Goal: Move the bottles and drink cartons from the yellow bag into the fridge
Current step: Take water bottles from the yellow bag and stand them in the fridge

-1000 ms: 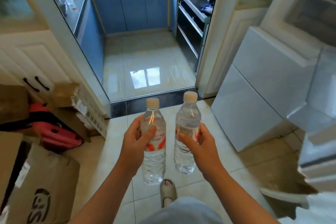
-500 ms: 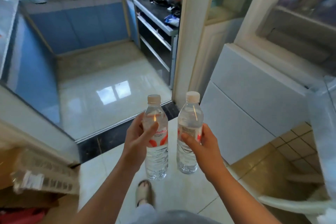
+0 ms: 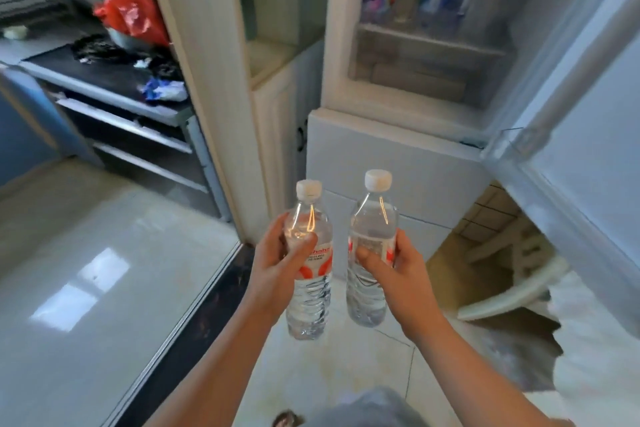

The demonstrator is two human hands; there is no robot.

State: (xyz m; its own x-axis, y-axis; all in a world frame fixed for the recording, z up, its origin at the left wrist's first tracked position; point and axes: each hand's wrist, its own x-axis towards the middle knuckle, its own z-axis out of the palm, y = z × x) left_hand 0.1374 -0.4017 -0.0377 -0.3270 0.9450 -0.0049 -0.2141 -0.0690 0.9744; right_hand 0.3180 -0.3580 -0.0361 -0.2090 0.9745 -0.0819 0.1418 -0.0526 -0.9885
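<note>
While the fridge [image 3: 408,87] stands open ahead, left hand [image 3: 277,267] grips one upright bottle [image 3: 309,274], right hand [image 3: 398,270] another [image 3: 372,253].

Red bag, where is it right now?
In the head view the red bag is at the upper left, resting on a metal bowl on the dark kitchen counter, just left of the white door frame.
</note>
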